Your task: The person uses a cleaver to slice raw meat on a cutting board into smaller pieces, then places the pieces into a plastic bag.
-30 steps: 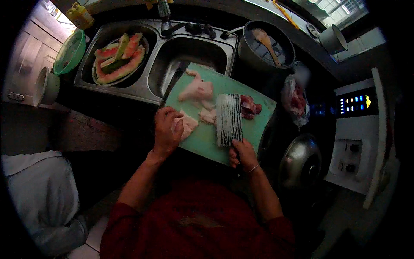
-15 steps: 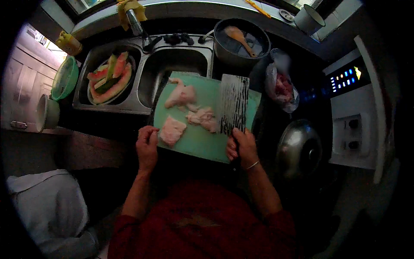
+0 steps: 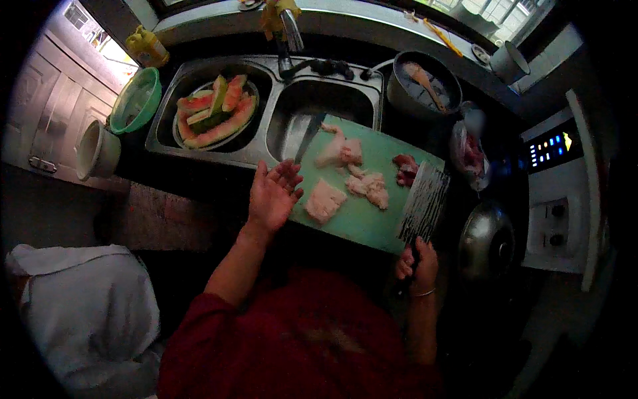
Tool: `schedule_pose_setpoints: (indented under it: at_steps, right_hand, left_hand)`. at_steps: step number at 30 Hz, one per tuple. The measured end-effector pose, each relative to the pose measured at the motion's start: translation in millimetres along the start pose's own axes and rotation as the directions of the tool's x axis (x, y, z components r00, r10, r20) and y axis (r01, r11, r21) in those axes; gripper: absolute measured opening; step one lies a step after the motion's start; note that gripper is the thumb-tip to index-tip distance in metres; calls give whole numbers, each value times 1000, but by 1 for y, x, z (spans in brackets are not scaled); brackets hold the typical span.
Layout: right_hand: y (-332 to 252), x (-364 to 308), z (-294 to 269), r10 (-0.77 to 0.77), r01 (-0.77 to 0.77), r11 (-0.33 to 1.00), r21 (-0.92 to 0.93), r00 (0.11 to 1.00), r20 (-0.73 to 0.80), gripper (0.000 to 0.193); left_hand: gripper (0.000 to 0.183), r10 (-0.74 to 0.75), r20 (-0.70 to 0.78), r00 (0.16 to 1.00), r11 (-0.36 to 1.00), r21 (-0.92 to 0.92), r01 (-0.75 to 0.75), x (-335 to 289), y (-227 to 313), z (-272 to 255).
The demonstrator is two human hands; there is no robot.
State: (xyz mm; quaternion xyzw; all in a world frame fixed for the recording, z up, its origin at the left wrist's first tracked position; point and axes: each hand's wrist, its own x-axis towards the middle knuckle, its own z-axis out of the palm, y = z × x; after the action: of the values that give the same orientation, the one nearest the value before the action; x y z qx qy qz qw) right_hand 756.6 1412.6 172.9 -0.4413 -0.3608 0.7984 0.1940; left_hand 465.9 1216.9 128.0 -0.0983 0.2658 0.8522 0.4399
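A green cutting board (image 3: 362,231) lies partly over the right sink basin's near edge. On it are several pieces of pale raw meat: one with skin (image 3: 340,150) at the back, a squarish slab (image 3: 324,201) near the left edge, and a ragged piece (image 3: 369,187) in the middle. Small dark red pieces (image 3: 405,170) lie toward the right. My right hand (image 3: 419,259) grips the dark handle of a cleaver (image 3: 424,201), whose broad, streaked blade is over the board's right edge. My left hand (image 3: 274,197) is empty, palm up with fingers apart, beside the board's left edge.
Watermelon rinds fill a bowl (image 3: 188,141) in the left sink basin. Behind the board stands a dark pot (image 3: 399,93) with a wooden spoon (image 3: 425,85). A plastic bag of meat (image 3: 470,154) and a metal lid (image 3: 484,243) are to the right; a green basin (image 3: 151,100) stands left.
My left hand has opened and turned palm up. The cleaver has moved to the board's right edge, and dark red pieces now show beside it. The whole view has shifted.
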Motion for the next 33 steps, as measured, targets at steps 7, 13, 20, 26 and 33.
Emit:
schedule_pose_setpoints:
  at_steps: [7,13,20,26,33]
  right_hand:
    - [14,-5,31,-10,10,1000,-15,1000,28,40]
    - [19,-4,44,-89,90,990,-105,996,8,36]
    - [11,-7,53,-61,52,993,-102,994,-89,33]
    - [1,-14,62,-167,146,979,-144,976,-142,25]
    - [1,-34,48,-147,143,989,-37,943,-297,17]
  left_hand:
    - [44,66,24,998,997,46,-67,4,53,-32]
    - [33,28,1,1000,999,31,-28,28,67,-57]
    - [19,10,-95,995,966,258,15,93,71,-40]
    - [25,48,-105,993,866,500,11,194,83,-16]
    - [39,-92,-135,987,904,405,139,311,98,25]
